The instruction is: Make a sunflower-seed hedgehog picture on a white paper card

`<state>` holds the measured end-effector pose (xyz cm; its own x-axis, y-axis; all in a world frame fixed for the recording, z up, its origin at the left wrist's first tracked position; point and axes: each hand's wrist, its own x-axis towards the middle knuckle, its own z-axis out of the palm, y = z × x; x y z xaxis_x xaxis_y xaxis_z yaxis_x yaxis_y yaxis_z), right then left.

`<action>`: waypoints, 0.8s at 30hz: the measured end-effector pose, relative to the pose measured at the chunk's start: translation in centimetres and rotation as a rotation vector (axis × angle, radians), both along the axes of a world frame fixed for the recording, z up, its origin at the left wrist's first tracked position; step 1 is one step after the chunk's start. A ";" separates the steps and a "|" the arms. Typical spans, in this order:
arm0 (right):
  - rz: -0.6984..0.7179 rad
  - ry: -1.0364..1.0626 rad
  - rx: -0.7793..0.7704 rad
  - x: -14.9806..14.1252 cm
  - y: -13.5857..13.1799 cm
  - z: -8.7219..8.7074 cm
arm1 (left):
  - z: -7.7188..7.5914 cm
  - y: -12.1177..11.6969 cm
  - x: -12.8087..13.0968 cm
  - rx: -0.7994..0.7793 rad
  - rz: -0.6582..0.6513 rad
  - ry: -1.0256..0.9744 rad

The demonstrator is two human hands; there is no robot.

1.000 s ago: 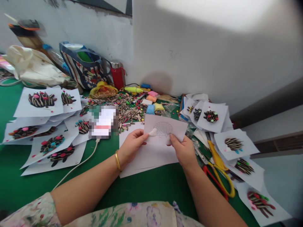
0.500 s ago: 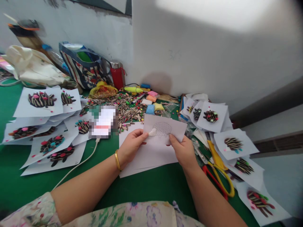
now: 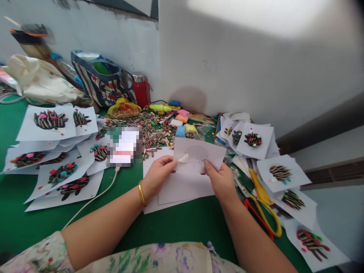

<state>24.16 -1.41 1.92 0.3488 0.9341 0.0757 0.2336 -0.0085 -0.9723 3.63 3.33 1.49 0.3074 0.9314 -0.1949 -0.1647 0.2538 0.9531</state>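
Note:
A small white paper card [image 3: 210, 148] is held up in front of me, with a printed outline of a hedgehog-like animal covered in a fine pattern. On the outline's left end sits a flattened white lump [image 3: 184, 158], which looks like soft clay. My left hand [image 3: 160, 170] grips the card's lower left edge, its thumb in front close to the lump and fingers behind. At the lower right, my right hand [image 3: 220, 178] pinches the card between thumb and fingers. Beneath both hands lie larger white sheets [image 3: 182, 187] on the green table.
Sunflower seeds [image 3: 155, 132] are heaped behind the card, near coloured clay packs [image 3: 181, 131]. A phone [image 3: 125, 146] with a cable lies left. Finished seed pictures [image 3: 65, 174] are stacked left, more [image 3: 280, 172] right. Yellow-handled scissors [image 3: 265, 212] rest beside my right forearm.
The card has shifted slightly right. My left thumb has slid off the white lump toward the card's edge, so more of the lump shows.

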 end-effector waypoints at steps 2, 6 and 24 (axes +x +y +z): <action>0.004 0.003 0.000 0.0 0.0 0.0 | 0.1 0.0 0.0 0.008 0.003 0.021; 0.020 -0.018 0.002 -0.1 -0.1 0.2 | 0.4 0.0 0.0 0.013 0.018 0.059; 0.014 -0.039 -0.025 -0.2 -0.2 0.3 | 0.7 -0.4 0.0 -0.015 -0.033 0.008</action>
<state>23.92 -1.58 2.21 0.3329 0.9407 0.0651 0.2717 -0.0295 -0.9619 3.62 2.93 2.20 0.3359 0.9179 -0.2111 -0.1486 0.2729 0.9505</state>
